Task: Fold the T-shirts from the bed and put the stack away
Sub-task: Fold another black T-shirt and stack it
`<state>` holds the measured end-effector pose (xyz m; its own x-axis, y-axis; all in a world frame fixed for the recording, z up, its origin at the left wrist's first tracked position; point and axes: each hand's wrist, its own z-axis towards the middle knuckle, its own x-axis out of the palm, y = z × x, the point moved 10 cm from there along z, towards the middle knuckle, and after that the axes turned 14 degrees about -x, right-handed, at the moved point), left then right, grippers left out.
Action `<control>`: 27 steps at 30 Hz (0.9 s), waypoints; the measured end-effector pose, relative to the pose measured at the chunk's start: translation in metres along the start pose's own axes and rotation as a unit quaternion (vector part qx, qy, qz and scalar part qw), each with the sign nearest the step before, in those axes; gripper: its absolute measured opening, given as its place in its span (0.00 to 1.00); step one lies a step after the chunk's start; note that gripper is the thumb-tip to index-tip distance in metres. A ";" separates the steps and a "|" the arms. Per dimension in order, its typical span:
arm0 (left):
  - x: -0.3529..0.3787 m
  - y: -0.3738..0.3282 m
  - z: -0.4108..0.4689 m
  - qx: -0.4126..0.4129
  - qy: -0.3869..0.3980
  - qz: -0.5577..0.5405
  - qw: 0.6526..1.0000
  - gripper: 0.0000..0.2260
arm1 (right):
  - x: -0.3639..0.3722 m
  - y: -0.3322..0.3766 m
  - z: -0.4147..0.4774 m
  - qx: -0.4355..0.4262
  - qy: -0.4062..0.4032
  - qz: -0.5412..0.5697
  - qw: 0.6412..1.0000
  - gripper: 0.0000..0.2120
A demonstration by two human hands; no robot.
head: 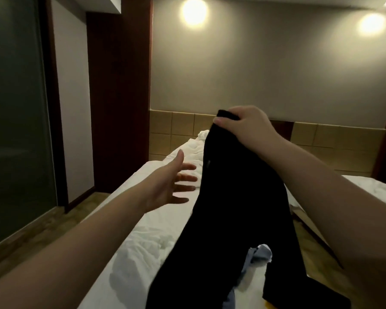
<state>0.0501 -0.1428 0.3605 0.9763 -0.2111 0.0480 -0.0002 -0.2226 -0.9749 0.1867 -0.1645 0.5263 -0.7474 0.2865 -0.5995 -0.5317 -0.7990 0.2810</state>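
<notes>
glass partition [16, 119], tiled headboard [172, 128]

Person's two bare forearms, uncovered from elbow to wrist, bare left hand [172, 186] with slender fingers [187, 178], bare right hand [243, 123] with short thumbnail

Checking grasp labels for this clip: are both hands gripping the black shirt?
No, only the right hand grips the black shirt, at its top; the left hand is open with fingers spread, holding nothing.

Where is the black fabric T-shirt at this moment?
In the head view the black fabric T-shirt hangs at centre from the right hand, above the white bed, beside the open left hand.
</notes>
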 end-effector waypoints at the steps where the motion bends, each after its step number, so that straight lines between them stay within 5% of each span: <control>1: 0.009 0.004 -0.001 -0.001 0.026 -0.003 1.000 0.29 | 0.000 0.000 0.004 -0.003 0.005 -0.016 1.000 0.13; 6: 0.043 0.023 -0.002 0.029 0.078 0.069 0.994 0.22 | 0.000 -0.010 0.007 0.024 0.008 -0.041 0.999 0.12; 9: 0.049 0.030 0.001 0.060 0.029 0.110 0.992 0.11 | -0.004 -0.023 0.000 0.080 -0.022 0.081 0.993 0.12; 13: 0.031 0.055 0.019 0.032 -0.056 0.107 0.992 0.11 | 0.000 -0.048 -0.019 0.167 -0.004 0.286 0.943 0.07; 16: 0.009 0.078 0.024 0.005 -0.070 0.044 0.997 0.05 | -0.004 -0.081 -0.044 0.222 0.025 0.328 0.918 0.05; 24: -0.041 0.033 0.008 0.021 -0.019 0.015 1.000 0.17 | -0.002 -0.136 -0.103 0.334 0.216 0.275 0.875 0.12; 27: -0.053 0.002 -0.006 0.020 0.042 0.096 0.994 0.34 | 0.000 -0.136 -0.106 0.341 0.245 0.294 0.859 0.19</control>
<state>-0.0026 -0.1378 0.3574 0.9377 -0.3250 -0.1226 -0.1735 -0.1326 -0.9759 0.3015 -0.1122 0.4089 -0.7977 -0.4512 -0.4002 -0.3547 -0.1856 0.9164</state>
